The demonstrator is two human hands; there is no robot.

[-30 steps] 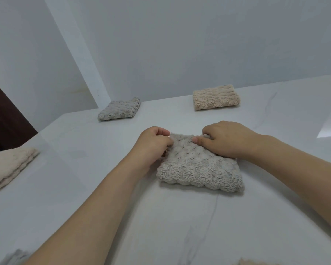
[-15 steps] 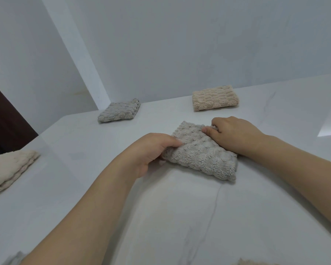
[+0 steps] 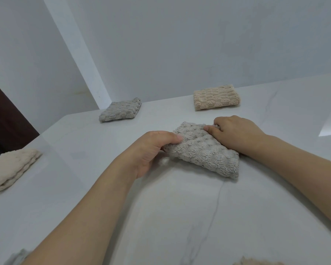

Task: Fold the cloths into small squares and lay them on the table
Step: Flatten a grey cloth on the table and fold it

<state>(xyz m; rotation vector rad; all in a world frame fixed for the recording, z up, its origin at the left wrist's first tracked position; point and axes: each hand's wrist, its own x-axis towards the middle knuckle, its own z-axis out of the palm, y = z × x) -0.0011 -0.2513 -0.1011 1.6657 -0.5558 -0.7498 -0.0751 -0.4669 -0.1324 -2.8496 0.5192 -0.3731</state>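
- Head view: a folded grey cloth (image 3: pixel 203 150) lies mid-table (image 3: pixel 180 217), its left side lifted.
- Left hand (image 3: pixel 151 150) pinches the cloth's left edge, thumb on top.
- Right hand (image 3: pixel 237 132) grips its far right corner, fingers curled.
- Second grey cloth (image 3: pixel 120 111) and beige cloth (image 3: pixel 216 99) lie folded near the wall.
- Cream cloth (image 3: pixel 10 169) lies folded far left.

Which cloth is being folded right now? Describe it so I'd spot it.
On the white table, look to the middle, between the two hands. The grey cloth there is the only one being held; the other grey cloth lies untouched by the wall corner.
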